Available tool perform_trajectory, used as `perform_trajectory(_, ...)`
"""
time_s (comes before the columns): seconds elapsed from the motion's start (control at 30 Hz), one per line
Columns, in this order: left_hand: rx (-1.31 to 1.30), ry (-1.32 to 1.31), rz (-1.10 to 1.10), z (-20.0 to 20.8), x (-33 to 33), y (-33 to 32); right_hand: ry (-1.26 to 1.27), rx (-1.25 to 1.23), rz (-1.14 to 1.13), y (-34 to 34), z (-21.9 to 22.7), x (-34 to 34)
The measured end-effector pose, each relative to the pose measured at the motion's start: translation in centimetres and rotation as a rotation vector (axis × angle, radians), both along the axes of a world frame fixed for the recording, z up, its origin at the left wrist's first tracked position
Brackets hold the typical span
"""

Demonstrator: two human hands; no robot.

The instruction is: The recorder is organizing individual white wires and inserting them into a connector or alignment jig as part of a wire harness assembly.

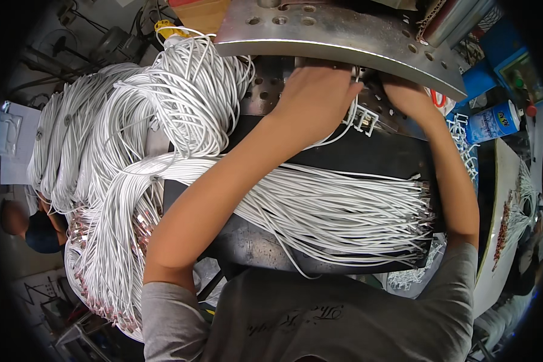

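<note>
With the left hand (320, 90) and right hand (407, 98) under the curved-looking, perforated grey steel plate (338, 43), their opening and grip hidden and thus indeterminable, keep the thin white round cable (330, 142) just beside the left hand free of sharp bends.

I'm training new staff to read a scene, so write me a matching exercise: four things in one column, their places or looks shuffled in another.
Things
1. Left hand
2. Fanned-out cables
3. Can
4. Metal plate

Places or looks
A. Blue and white, at the picture's right
B. Grey with round holes, at the top
C. White, spread across a black surface
D. Partly hidden beneath an overhanging edge

Pairs: 1-D, 2-C, 3-A, 4-B
</note>
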State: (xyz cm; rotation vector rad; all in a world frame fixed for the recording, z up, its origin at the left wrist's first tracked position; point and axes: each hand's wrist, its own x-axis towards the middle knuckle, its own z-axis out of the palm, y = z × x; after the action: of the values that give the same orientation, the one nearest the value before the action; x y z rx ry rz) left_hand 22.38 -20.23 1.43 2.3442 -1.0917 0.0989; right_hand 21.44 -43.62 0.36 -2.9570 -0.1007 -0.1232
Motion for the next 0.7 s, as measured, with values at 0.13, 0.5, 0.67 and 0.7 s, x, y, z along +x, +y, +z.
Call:
perform_trajectory(0.13, -0.128, -0.448, 0.178, -2.5, -0.4, 0.4, -0.297, 0.287, 0.209, 1.5, -0.4, -3.8)
perform_trajectory(0.5, 0.026, -0.491, 0.286, -3.7, 1.9, -0.4, -0.613, 0.194, 0.254, 3.7, -0.6, -3.7)
perform_trajectory(0.67, 0.089, -0.645, 0.218, -3.5, 2.0, 0.1, -0.361, 0.322, -0.018, 3.9, -0.5, -5.4)
perform_trajectory(0.7, 0.062, -0.591, 0.248, -3.4, 1.7, 0.2, -0.286, 0.449, -0.006, 4.1, -1.1, -4.9)
